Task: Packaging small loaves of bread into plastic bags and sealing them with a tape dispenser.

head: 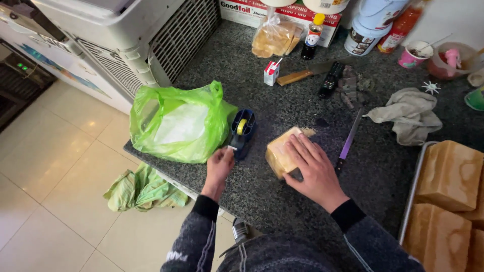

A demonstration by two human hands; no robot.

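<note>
Head view, left hand: left hand (220,163) pinches the free end of tape at the blue tape dispenser (242,132), thumb and fingers closed on the strip, near the counter's front-left edge.
Head view, right hand: right hand (313,168) lies flat, fingers spread, pressing down on the wrapped bread loaf (281,151); palm on top, not curled around it.
Key relation: loaf sits just right of the dispenser, so the tape end in the left hand lies a short way left of the loaf; the left hand is the nearer one to the tape.
Loaf axis: long side runs diagonally, from front-right toward back-left.
Dispenser: hard blue plastic, yellow roll core showing, long axis pointing away from the front edge.
Green bag: thin glossy green plastic bag (176,123), crumpled, touching the dispenser's left side at the counter's left corner.
Counter: dark speckled granite counter (282,100), polished.
Knife: purple-handled knife (349,141) lies just right of the loaf, blade pointing to the back.
Tray: metal tray (411,194) at the right edge holds more block-shaped loaves.
Cloth: crumpled beige cloth (409,115) well apart, toward the back right.
</note>
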